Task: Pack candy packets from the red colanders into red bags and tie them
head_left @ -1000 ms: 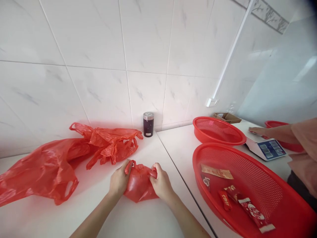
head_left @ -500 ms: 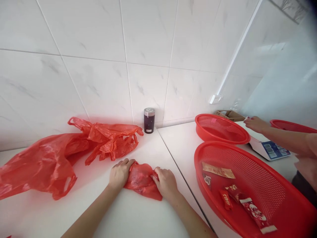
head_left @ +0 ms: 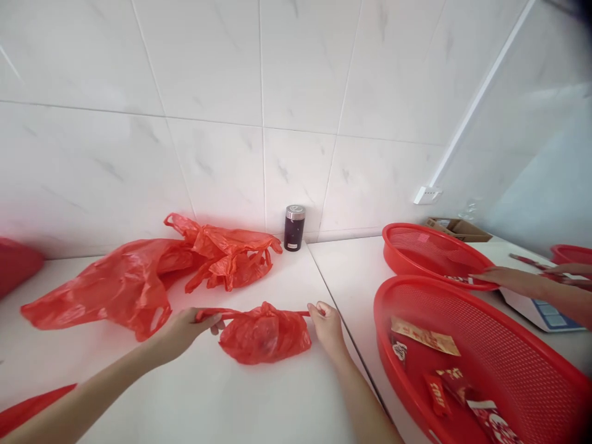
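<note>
A small filled red plastic bag [head_left: 266, 336] rests on the white table in front of me, its contents hidden by the film. My left hand [head_left: 197, 325] is closed on one twisted handle of the bag, to its left. On the other side my right hand [head_left: 326, 317] pinches the opposite handle. Both handles are stretched taut sideways from a gathered point at the bag's top. Behind my left hand lie crumpled red plastic bags [head_left: 124, 277], apart from the one I hold.
A dark tumbler [head_left: 294, 229] stands by the wall. At right, a large red basket [head_left: 522, 351] holds several wrapped snacks; a smaller red basket [head_left: 393, 256] sits behind it. Another person's hand [head_left: 499, 279] reaches over that basket, near a scale [head_left: 531, 311] and a cardboard box [head_left: 462, 229].
My hands have moved apart from the bag's sides and now pull its handles outward. The view has turned left. The other person's hand has come to the smaller basket.
</note>
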The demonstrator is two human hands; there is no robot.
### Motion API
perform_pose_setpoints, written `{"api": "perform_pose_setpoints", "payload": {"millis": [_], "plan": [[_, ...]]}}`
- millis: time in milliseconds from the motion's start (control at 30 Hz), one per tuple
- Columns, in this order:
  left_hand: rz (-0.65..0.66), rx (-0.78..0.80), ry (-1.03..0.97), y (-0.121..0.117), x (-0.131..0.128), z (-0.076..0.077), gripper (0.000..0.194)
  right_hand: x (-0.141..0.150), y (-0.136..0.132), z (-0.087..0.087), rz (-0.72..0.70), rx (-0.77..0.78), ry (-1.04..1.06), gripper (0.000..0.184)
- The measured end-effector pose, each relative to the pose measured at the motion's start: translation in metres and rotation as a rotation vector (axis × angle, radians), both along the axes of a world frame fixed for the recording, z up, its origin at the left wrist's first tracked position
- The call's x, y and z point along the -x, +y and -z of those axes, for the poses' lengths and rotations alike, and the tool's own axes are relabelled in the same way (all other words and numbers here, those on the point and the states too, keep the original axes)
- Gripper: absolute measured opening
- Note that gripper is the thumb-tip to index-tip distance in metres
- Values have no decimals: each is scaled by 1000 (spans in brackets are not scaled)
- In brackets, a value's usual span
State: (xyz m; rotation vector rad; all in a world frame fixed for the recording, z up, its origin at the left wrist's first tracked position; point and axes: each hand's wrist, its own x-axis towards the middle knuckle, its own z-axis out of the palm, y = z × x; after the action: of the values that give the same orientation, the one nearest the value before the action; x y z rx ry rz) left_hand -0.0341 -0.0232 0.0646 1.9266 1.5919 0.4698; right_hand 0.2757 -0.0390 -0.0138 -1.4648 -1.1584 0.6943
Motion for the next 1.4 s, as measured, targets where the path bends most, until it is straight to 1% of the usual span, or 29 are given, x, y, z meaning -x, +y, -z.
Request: {"api": "perform_pose_setpoints", "payload": {"millis": [100, 167, 200, 267, 300, 333, 367, 400, 433, 467, 533, 600, 667, 733, 800, 867, 933, 1033, 1100, 1200, 1267, 1300, 1400], "plan": [[-53, 15, -15, -20, 12, -14, 47, 13, 0, -8, -69, 5, 82, 46], [-81, -42, -14, -26, 11, -24, 40, 19, -5, -17, -142, 3, 132, 45], [-91, -102, -11, -27, 6, -29, 38, 22, -8, -22, -181, -1, 153, 45], [-70, -252, -6, -27, -10, -36, 40, 27, -15, -35, -246, -15, 188, 45], [-35, -317, -4, -27, -22, -37, 42, 30, -19, -41, -273, -22, 201, 45], [40, -350, -3, -27, -36, -36, 42, 32, -22, -46, -297, -28, 210, 46], [127, -345, 3, -28, -49, -33, 40, 34, -25, -51, -313, -36, 220, 46], [208, -313, 12, -30, -62, -30, 40, 35, -27, -55, -317, -44, 234, 45], [264, -260, 22, -31, -71, -26, 37, 34, -29, -57, -304, -59, 256, 45], [282, -216, 24, -32, -78, -24, 24, 33, -29, -57, -278, -78, 290, 44], [277, -127, -9, -37, -78, -24, 14, 29, -27, -55, -202, -102, 381, 40], [227, -37, -81, -45, -63, -34, 14, 27, -23, -51, -143, -84, 455, 33], [160, 58, -166, -59, -40, -49, 19, 30, -20, -45, -140, -33, 470, 35], [82, 132, -248, -76, -13, -67, 27, 40, -19, -39, -189, 20, 432, 39], [0, 177, -328, -95, 11, -82, 33, 55, -22, -34, -274, 83, 362, 40], [-87, 189, -391, -112, 33, -92, 37, 70, -26, -30, -374, 138, 284, 40], [-175, 179, -403, -126, 54, -95, 40, 81, -32, -25, -475, 158, 211, 39], [-298, 157, -301, -144, 82, -86, 36, 86, -38, -13, -565, 153, 91, 34], [-370, 144, -219, -155, 100, -77, 36, 83, -38, -3, -574, 160, 15, 33], [-480, 70, -115, -169, 128, -70, 54, 76, -36, 11, -542, 162, -40, 32], [-555, -26, -43, -176, 152, -74, 62, 72, -35, 17, -531, 141, -67, 31], [-596, -76, -7, -179, 167, -79, 62, 71, -34, 19, -529, 127, -90, 30], [-746, -171, 129, -187, 220, -96, 52, 70, -34, 21, -526, 122, -191, 29]]}}
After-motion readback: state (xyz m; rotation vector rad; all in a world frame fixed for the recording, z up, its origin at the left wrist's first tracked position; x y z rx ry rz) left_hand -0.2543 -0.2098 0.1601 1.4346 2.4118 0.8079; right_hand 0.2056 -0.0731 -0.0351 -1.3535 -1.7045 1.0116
